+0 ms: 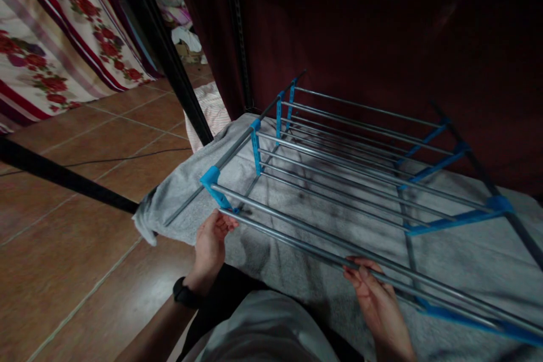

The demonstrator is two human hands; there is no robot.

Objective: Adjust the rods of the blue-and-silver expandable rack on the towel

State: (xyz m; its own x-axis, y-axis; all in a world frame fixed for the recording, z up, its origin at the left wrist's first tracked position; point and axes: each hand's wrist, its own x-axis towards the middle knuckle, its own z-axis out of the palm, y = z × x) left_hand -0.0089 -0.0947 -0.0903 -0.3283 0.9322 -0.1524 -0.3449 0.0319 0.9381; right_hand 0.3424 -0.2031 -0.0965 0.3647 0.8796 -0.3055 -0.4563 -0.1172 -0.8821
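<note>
A rack of grey metal tubes with blue plastic joints [211, 176] lies on a grey blanket [241, 147] in front of me. My left hand [211, 240] has its fingers closed around the left end of a thin metal tube [288, 240], beside the lower end of the nearest blue side piece [220, 198]. Farther right, my right hand [375, 291] pinches the same tube between thumb and fingers. Whether the tube's left end sits in the blue piece or apart from it, I cannot tell. A thicker metal tube [297, 223] runs just beyond it.
A dark post [169, 51] rises at the left, and a black bar [68, 178] crosses above the tiled floor [106, 226]. A dark red cloth [360, 51] hangs behind the rack. A floral curtain [76, 28] hangs far left. A thin cable [127, 157] lies on the floor.
</note>
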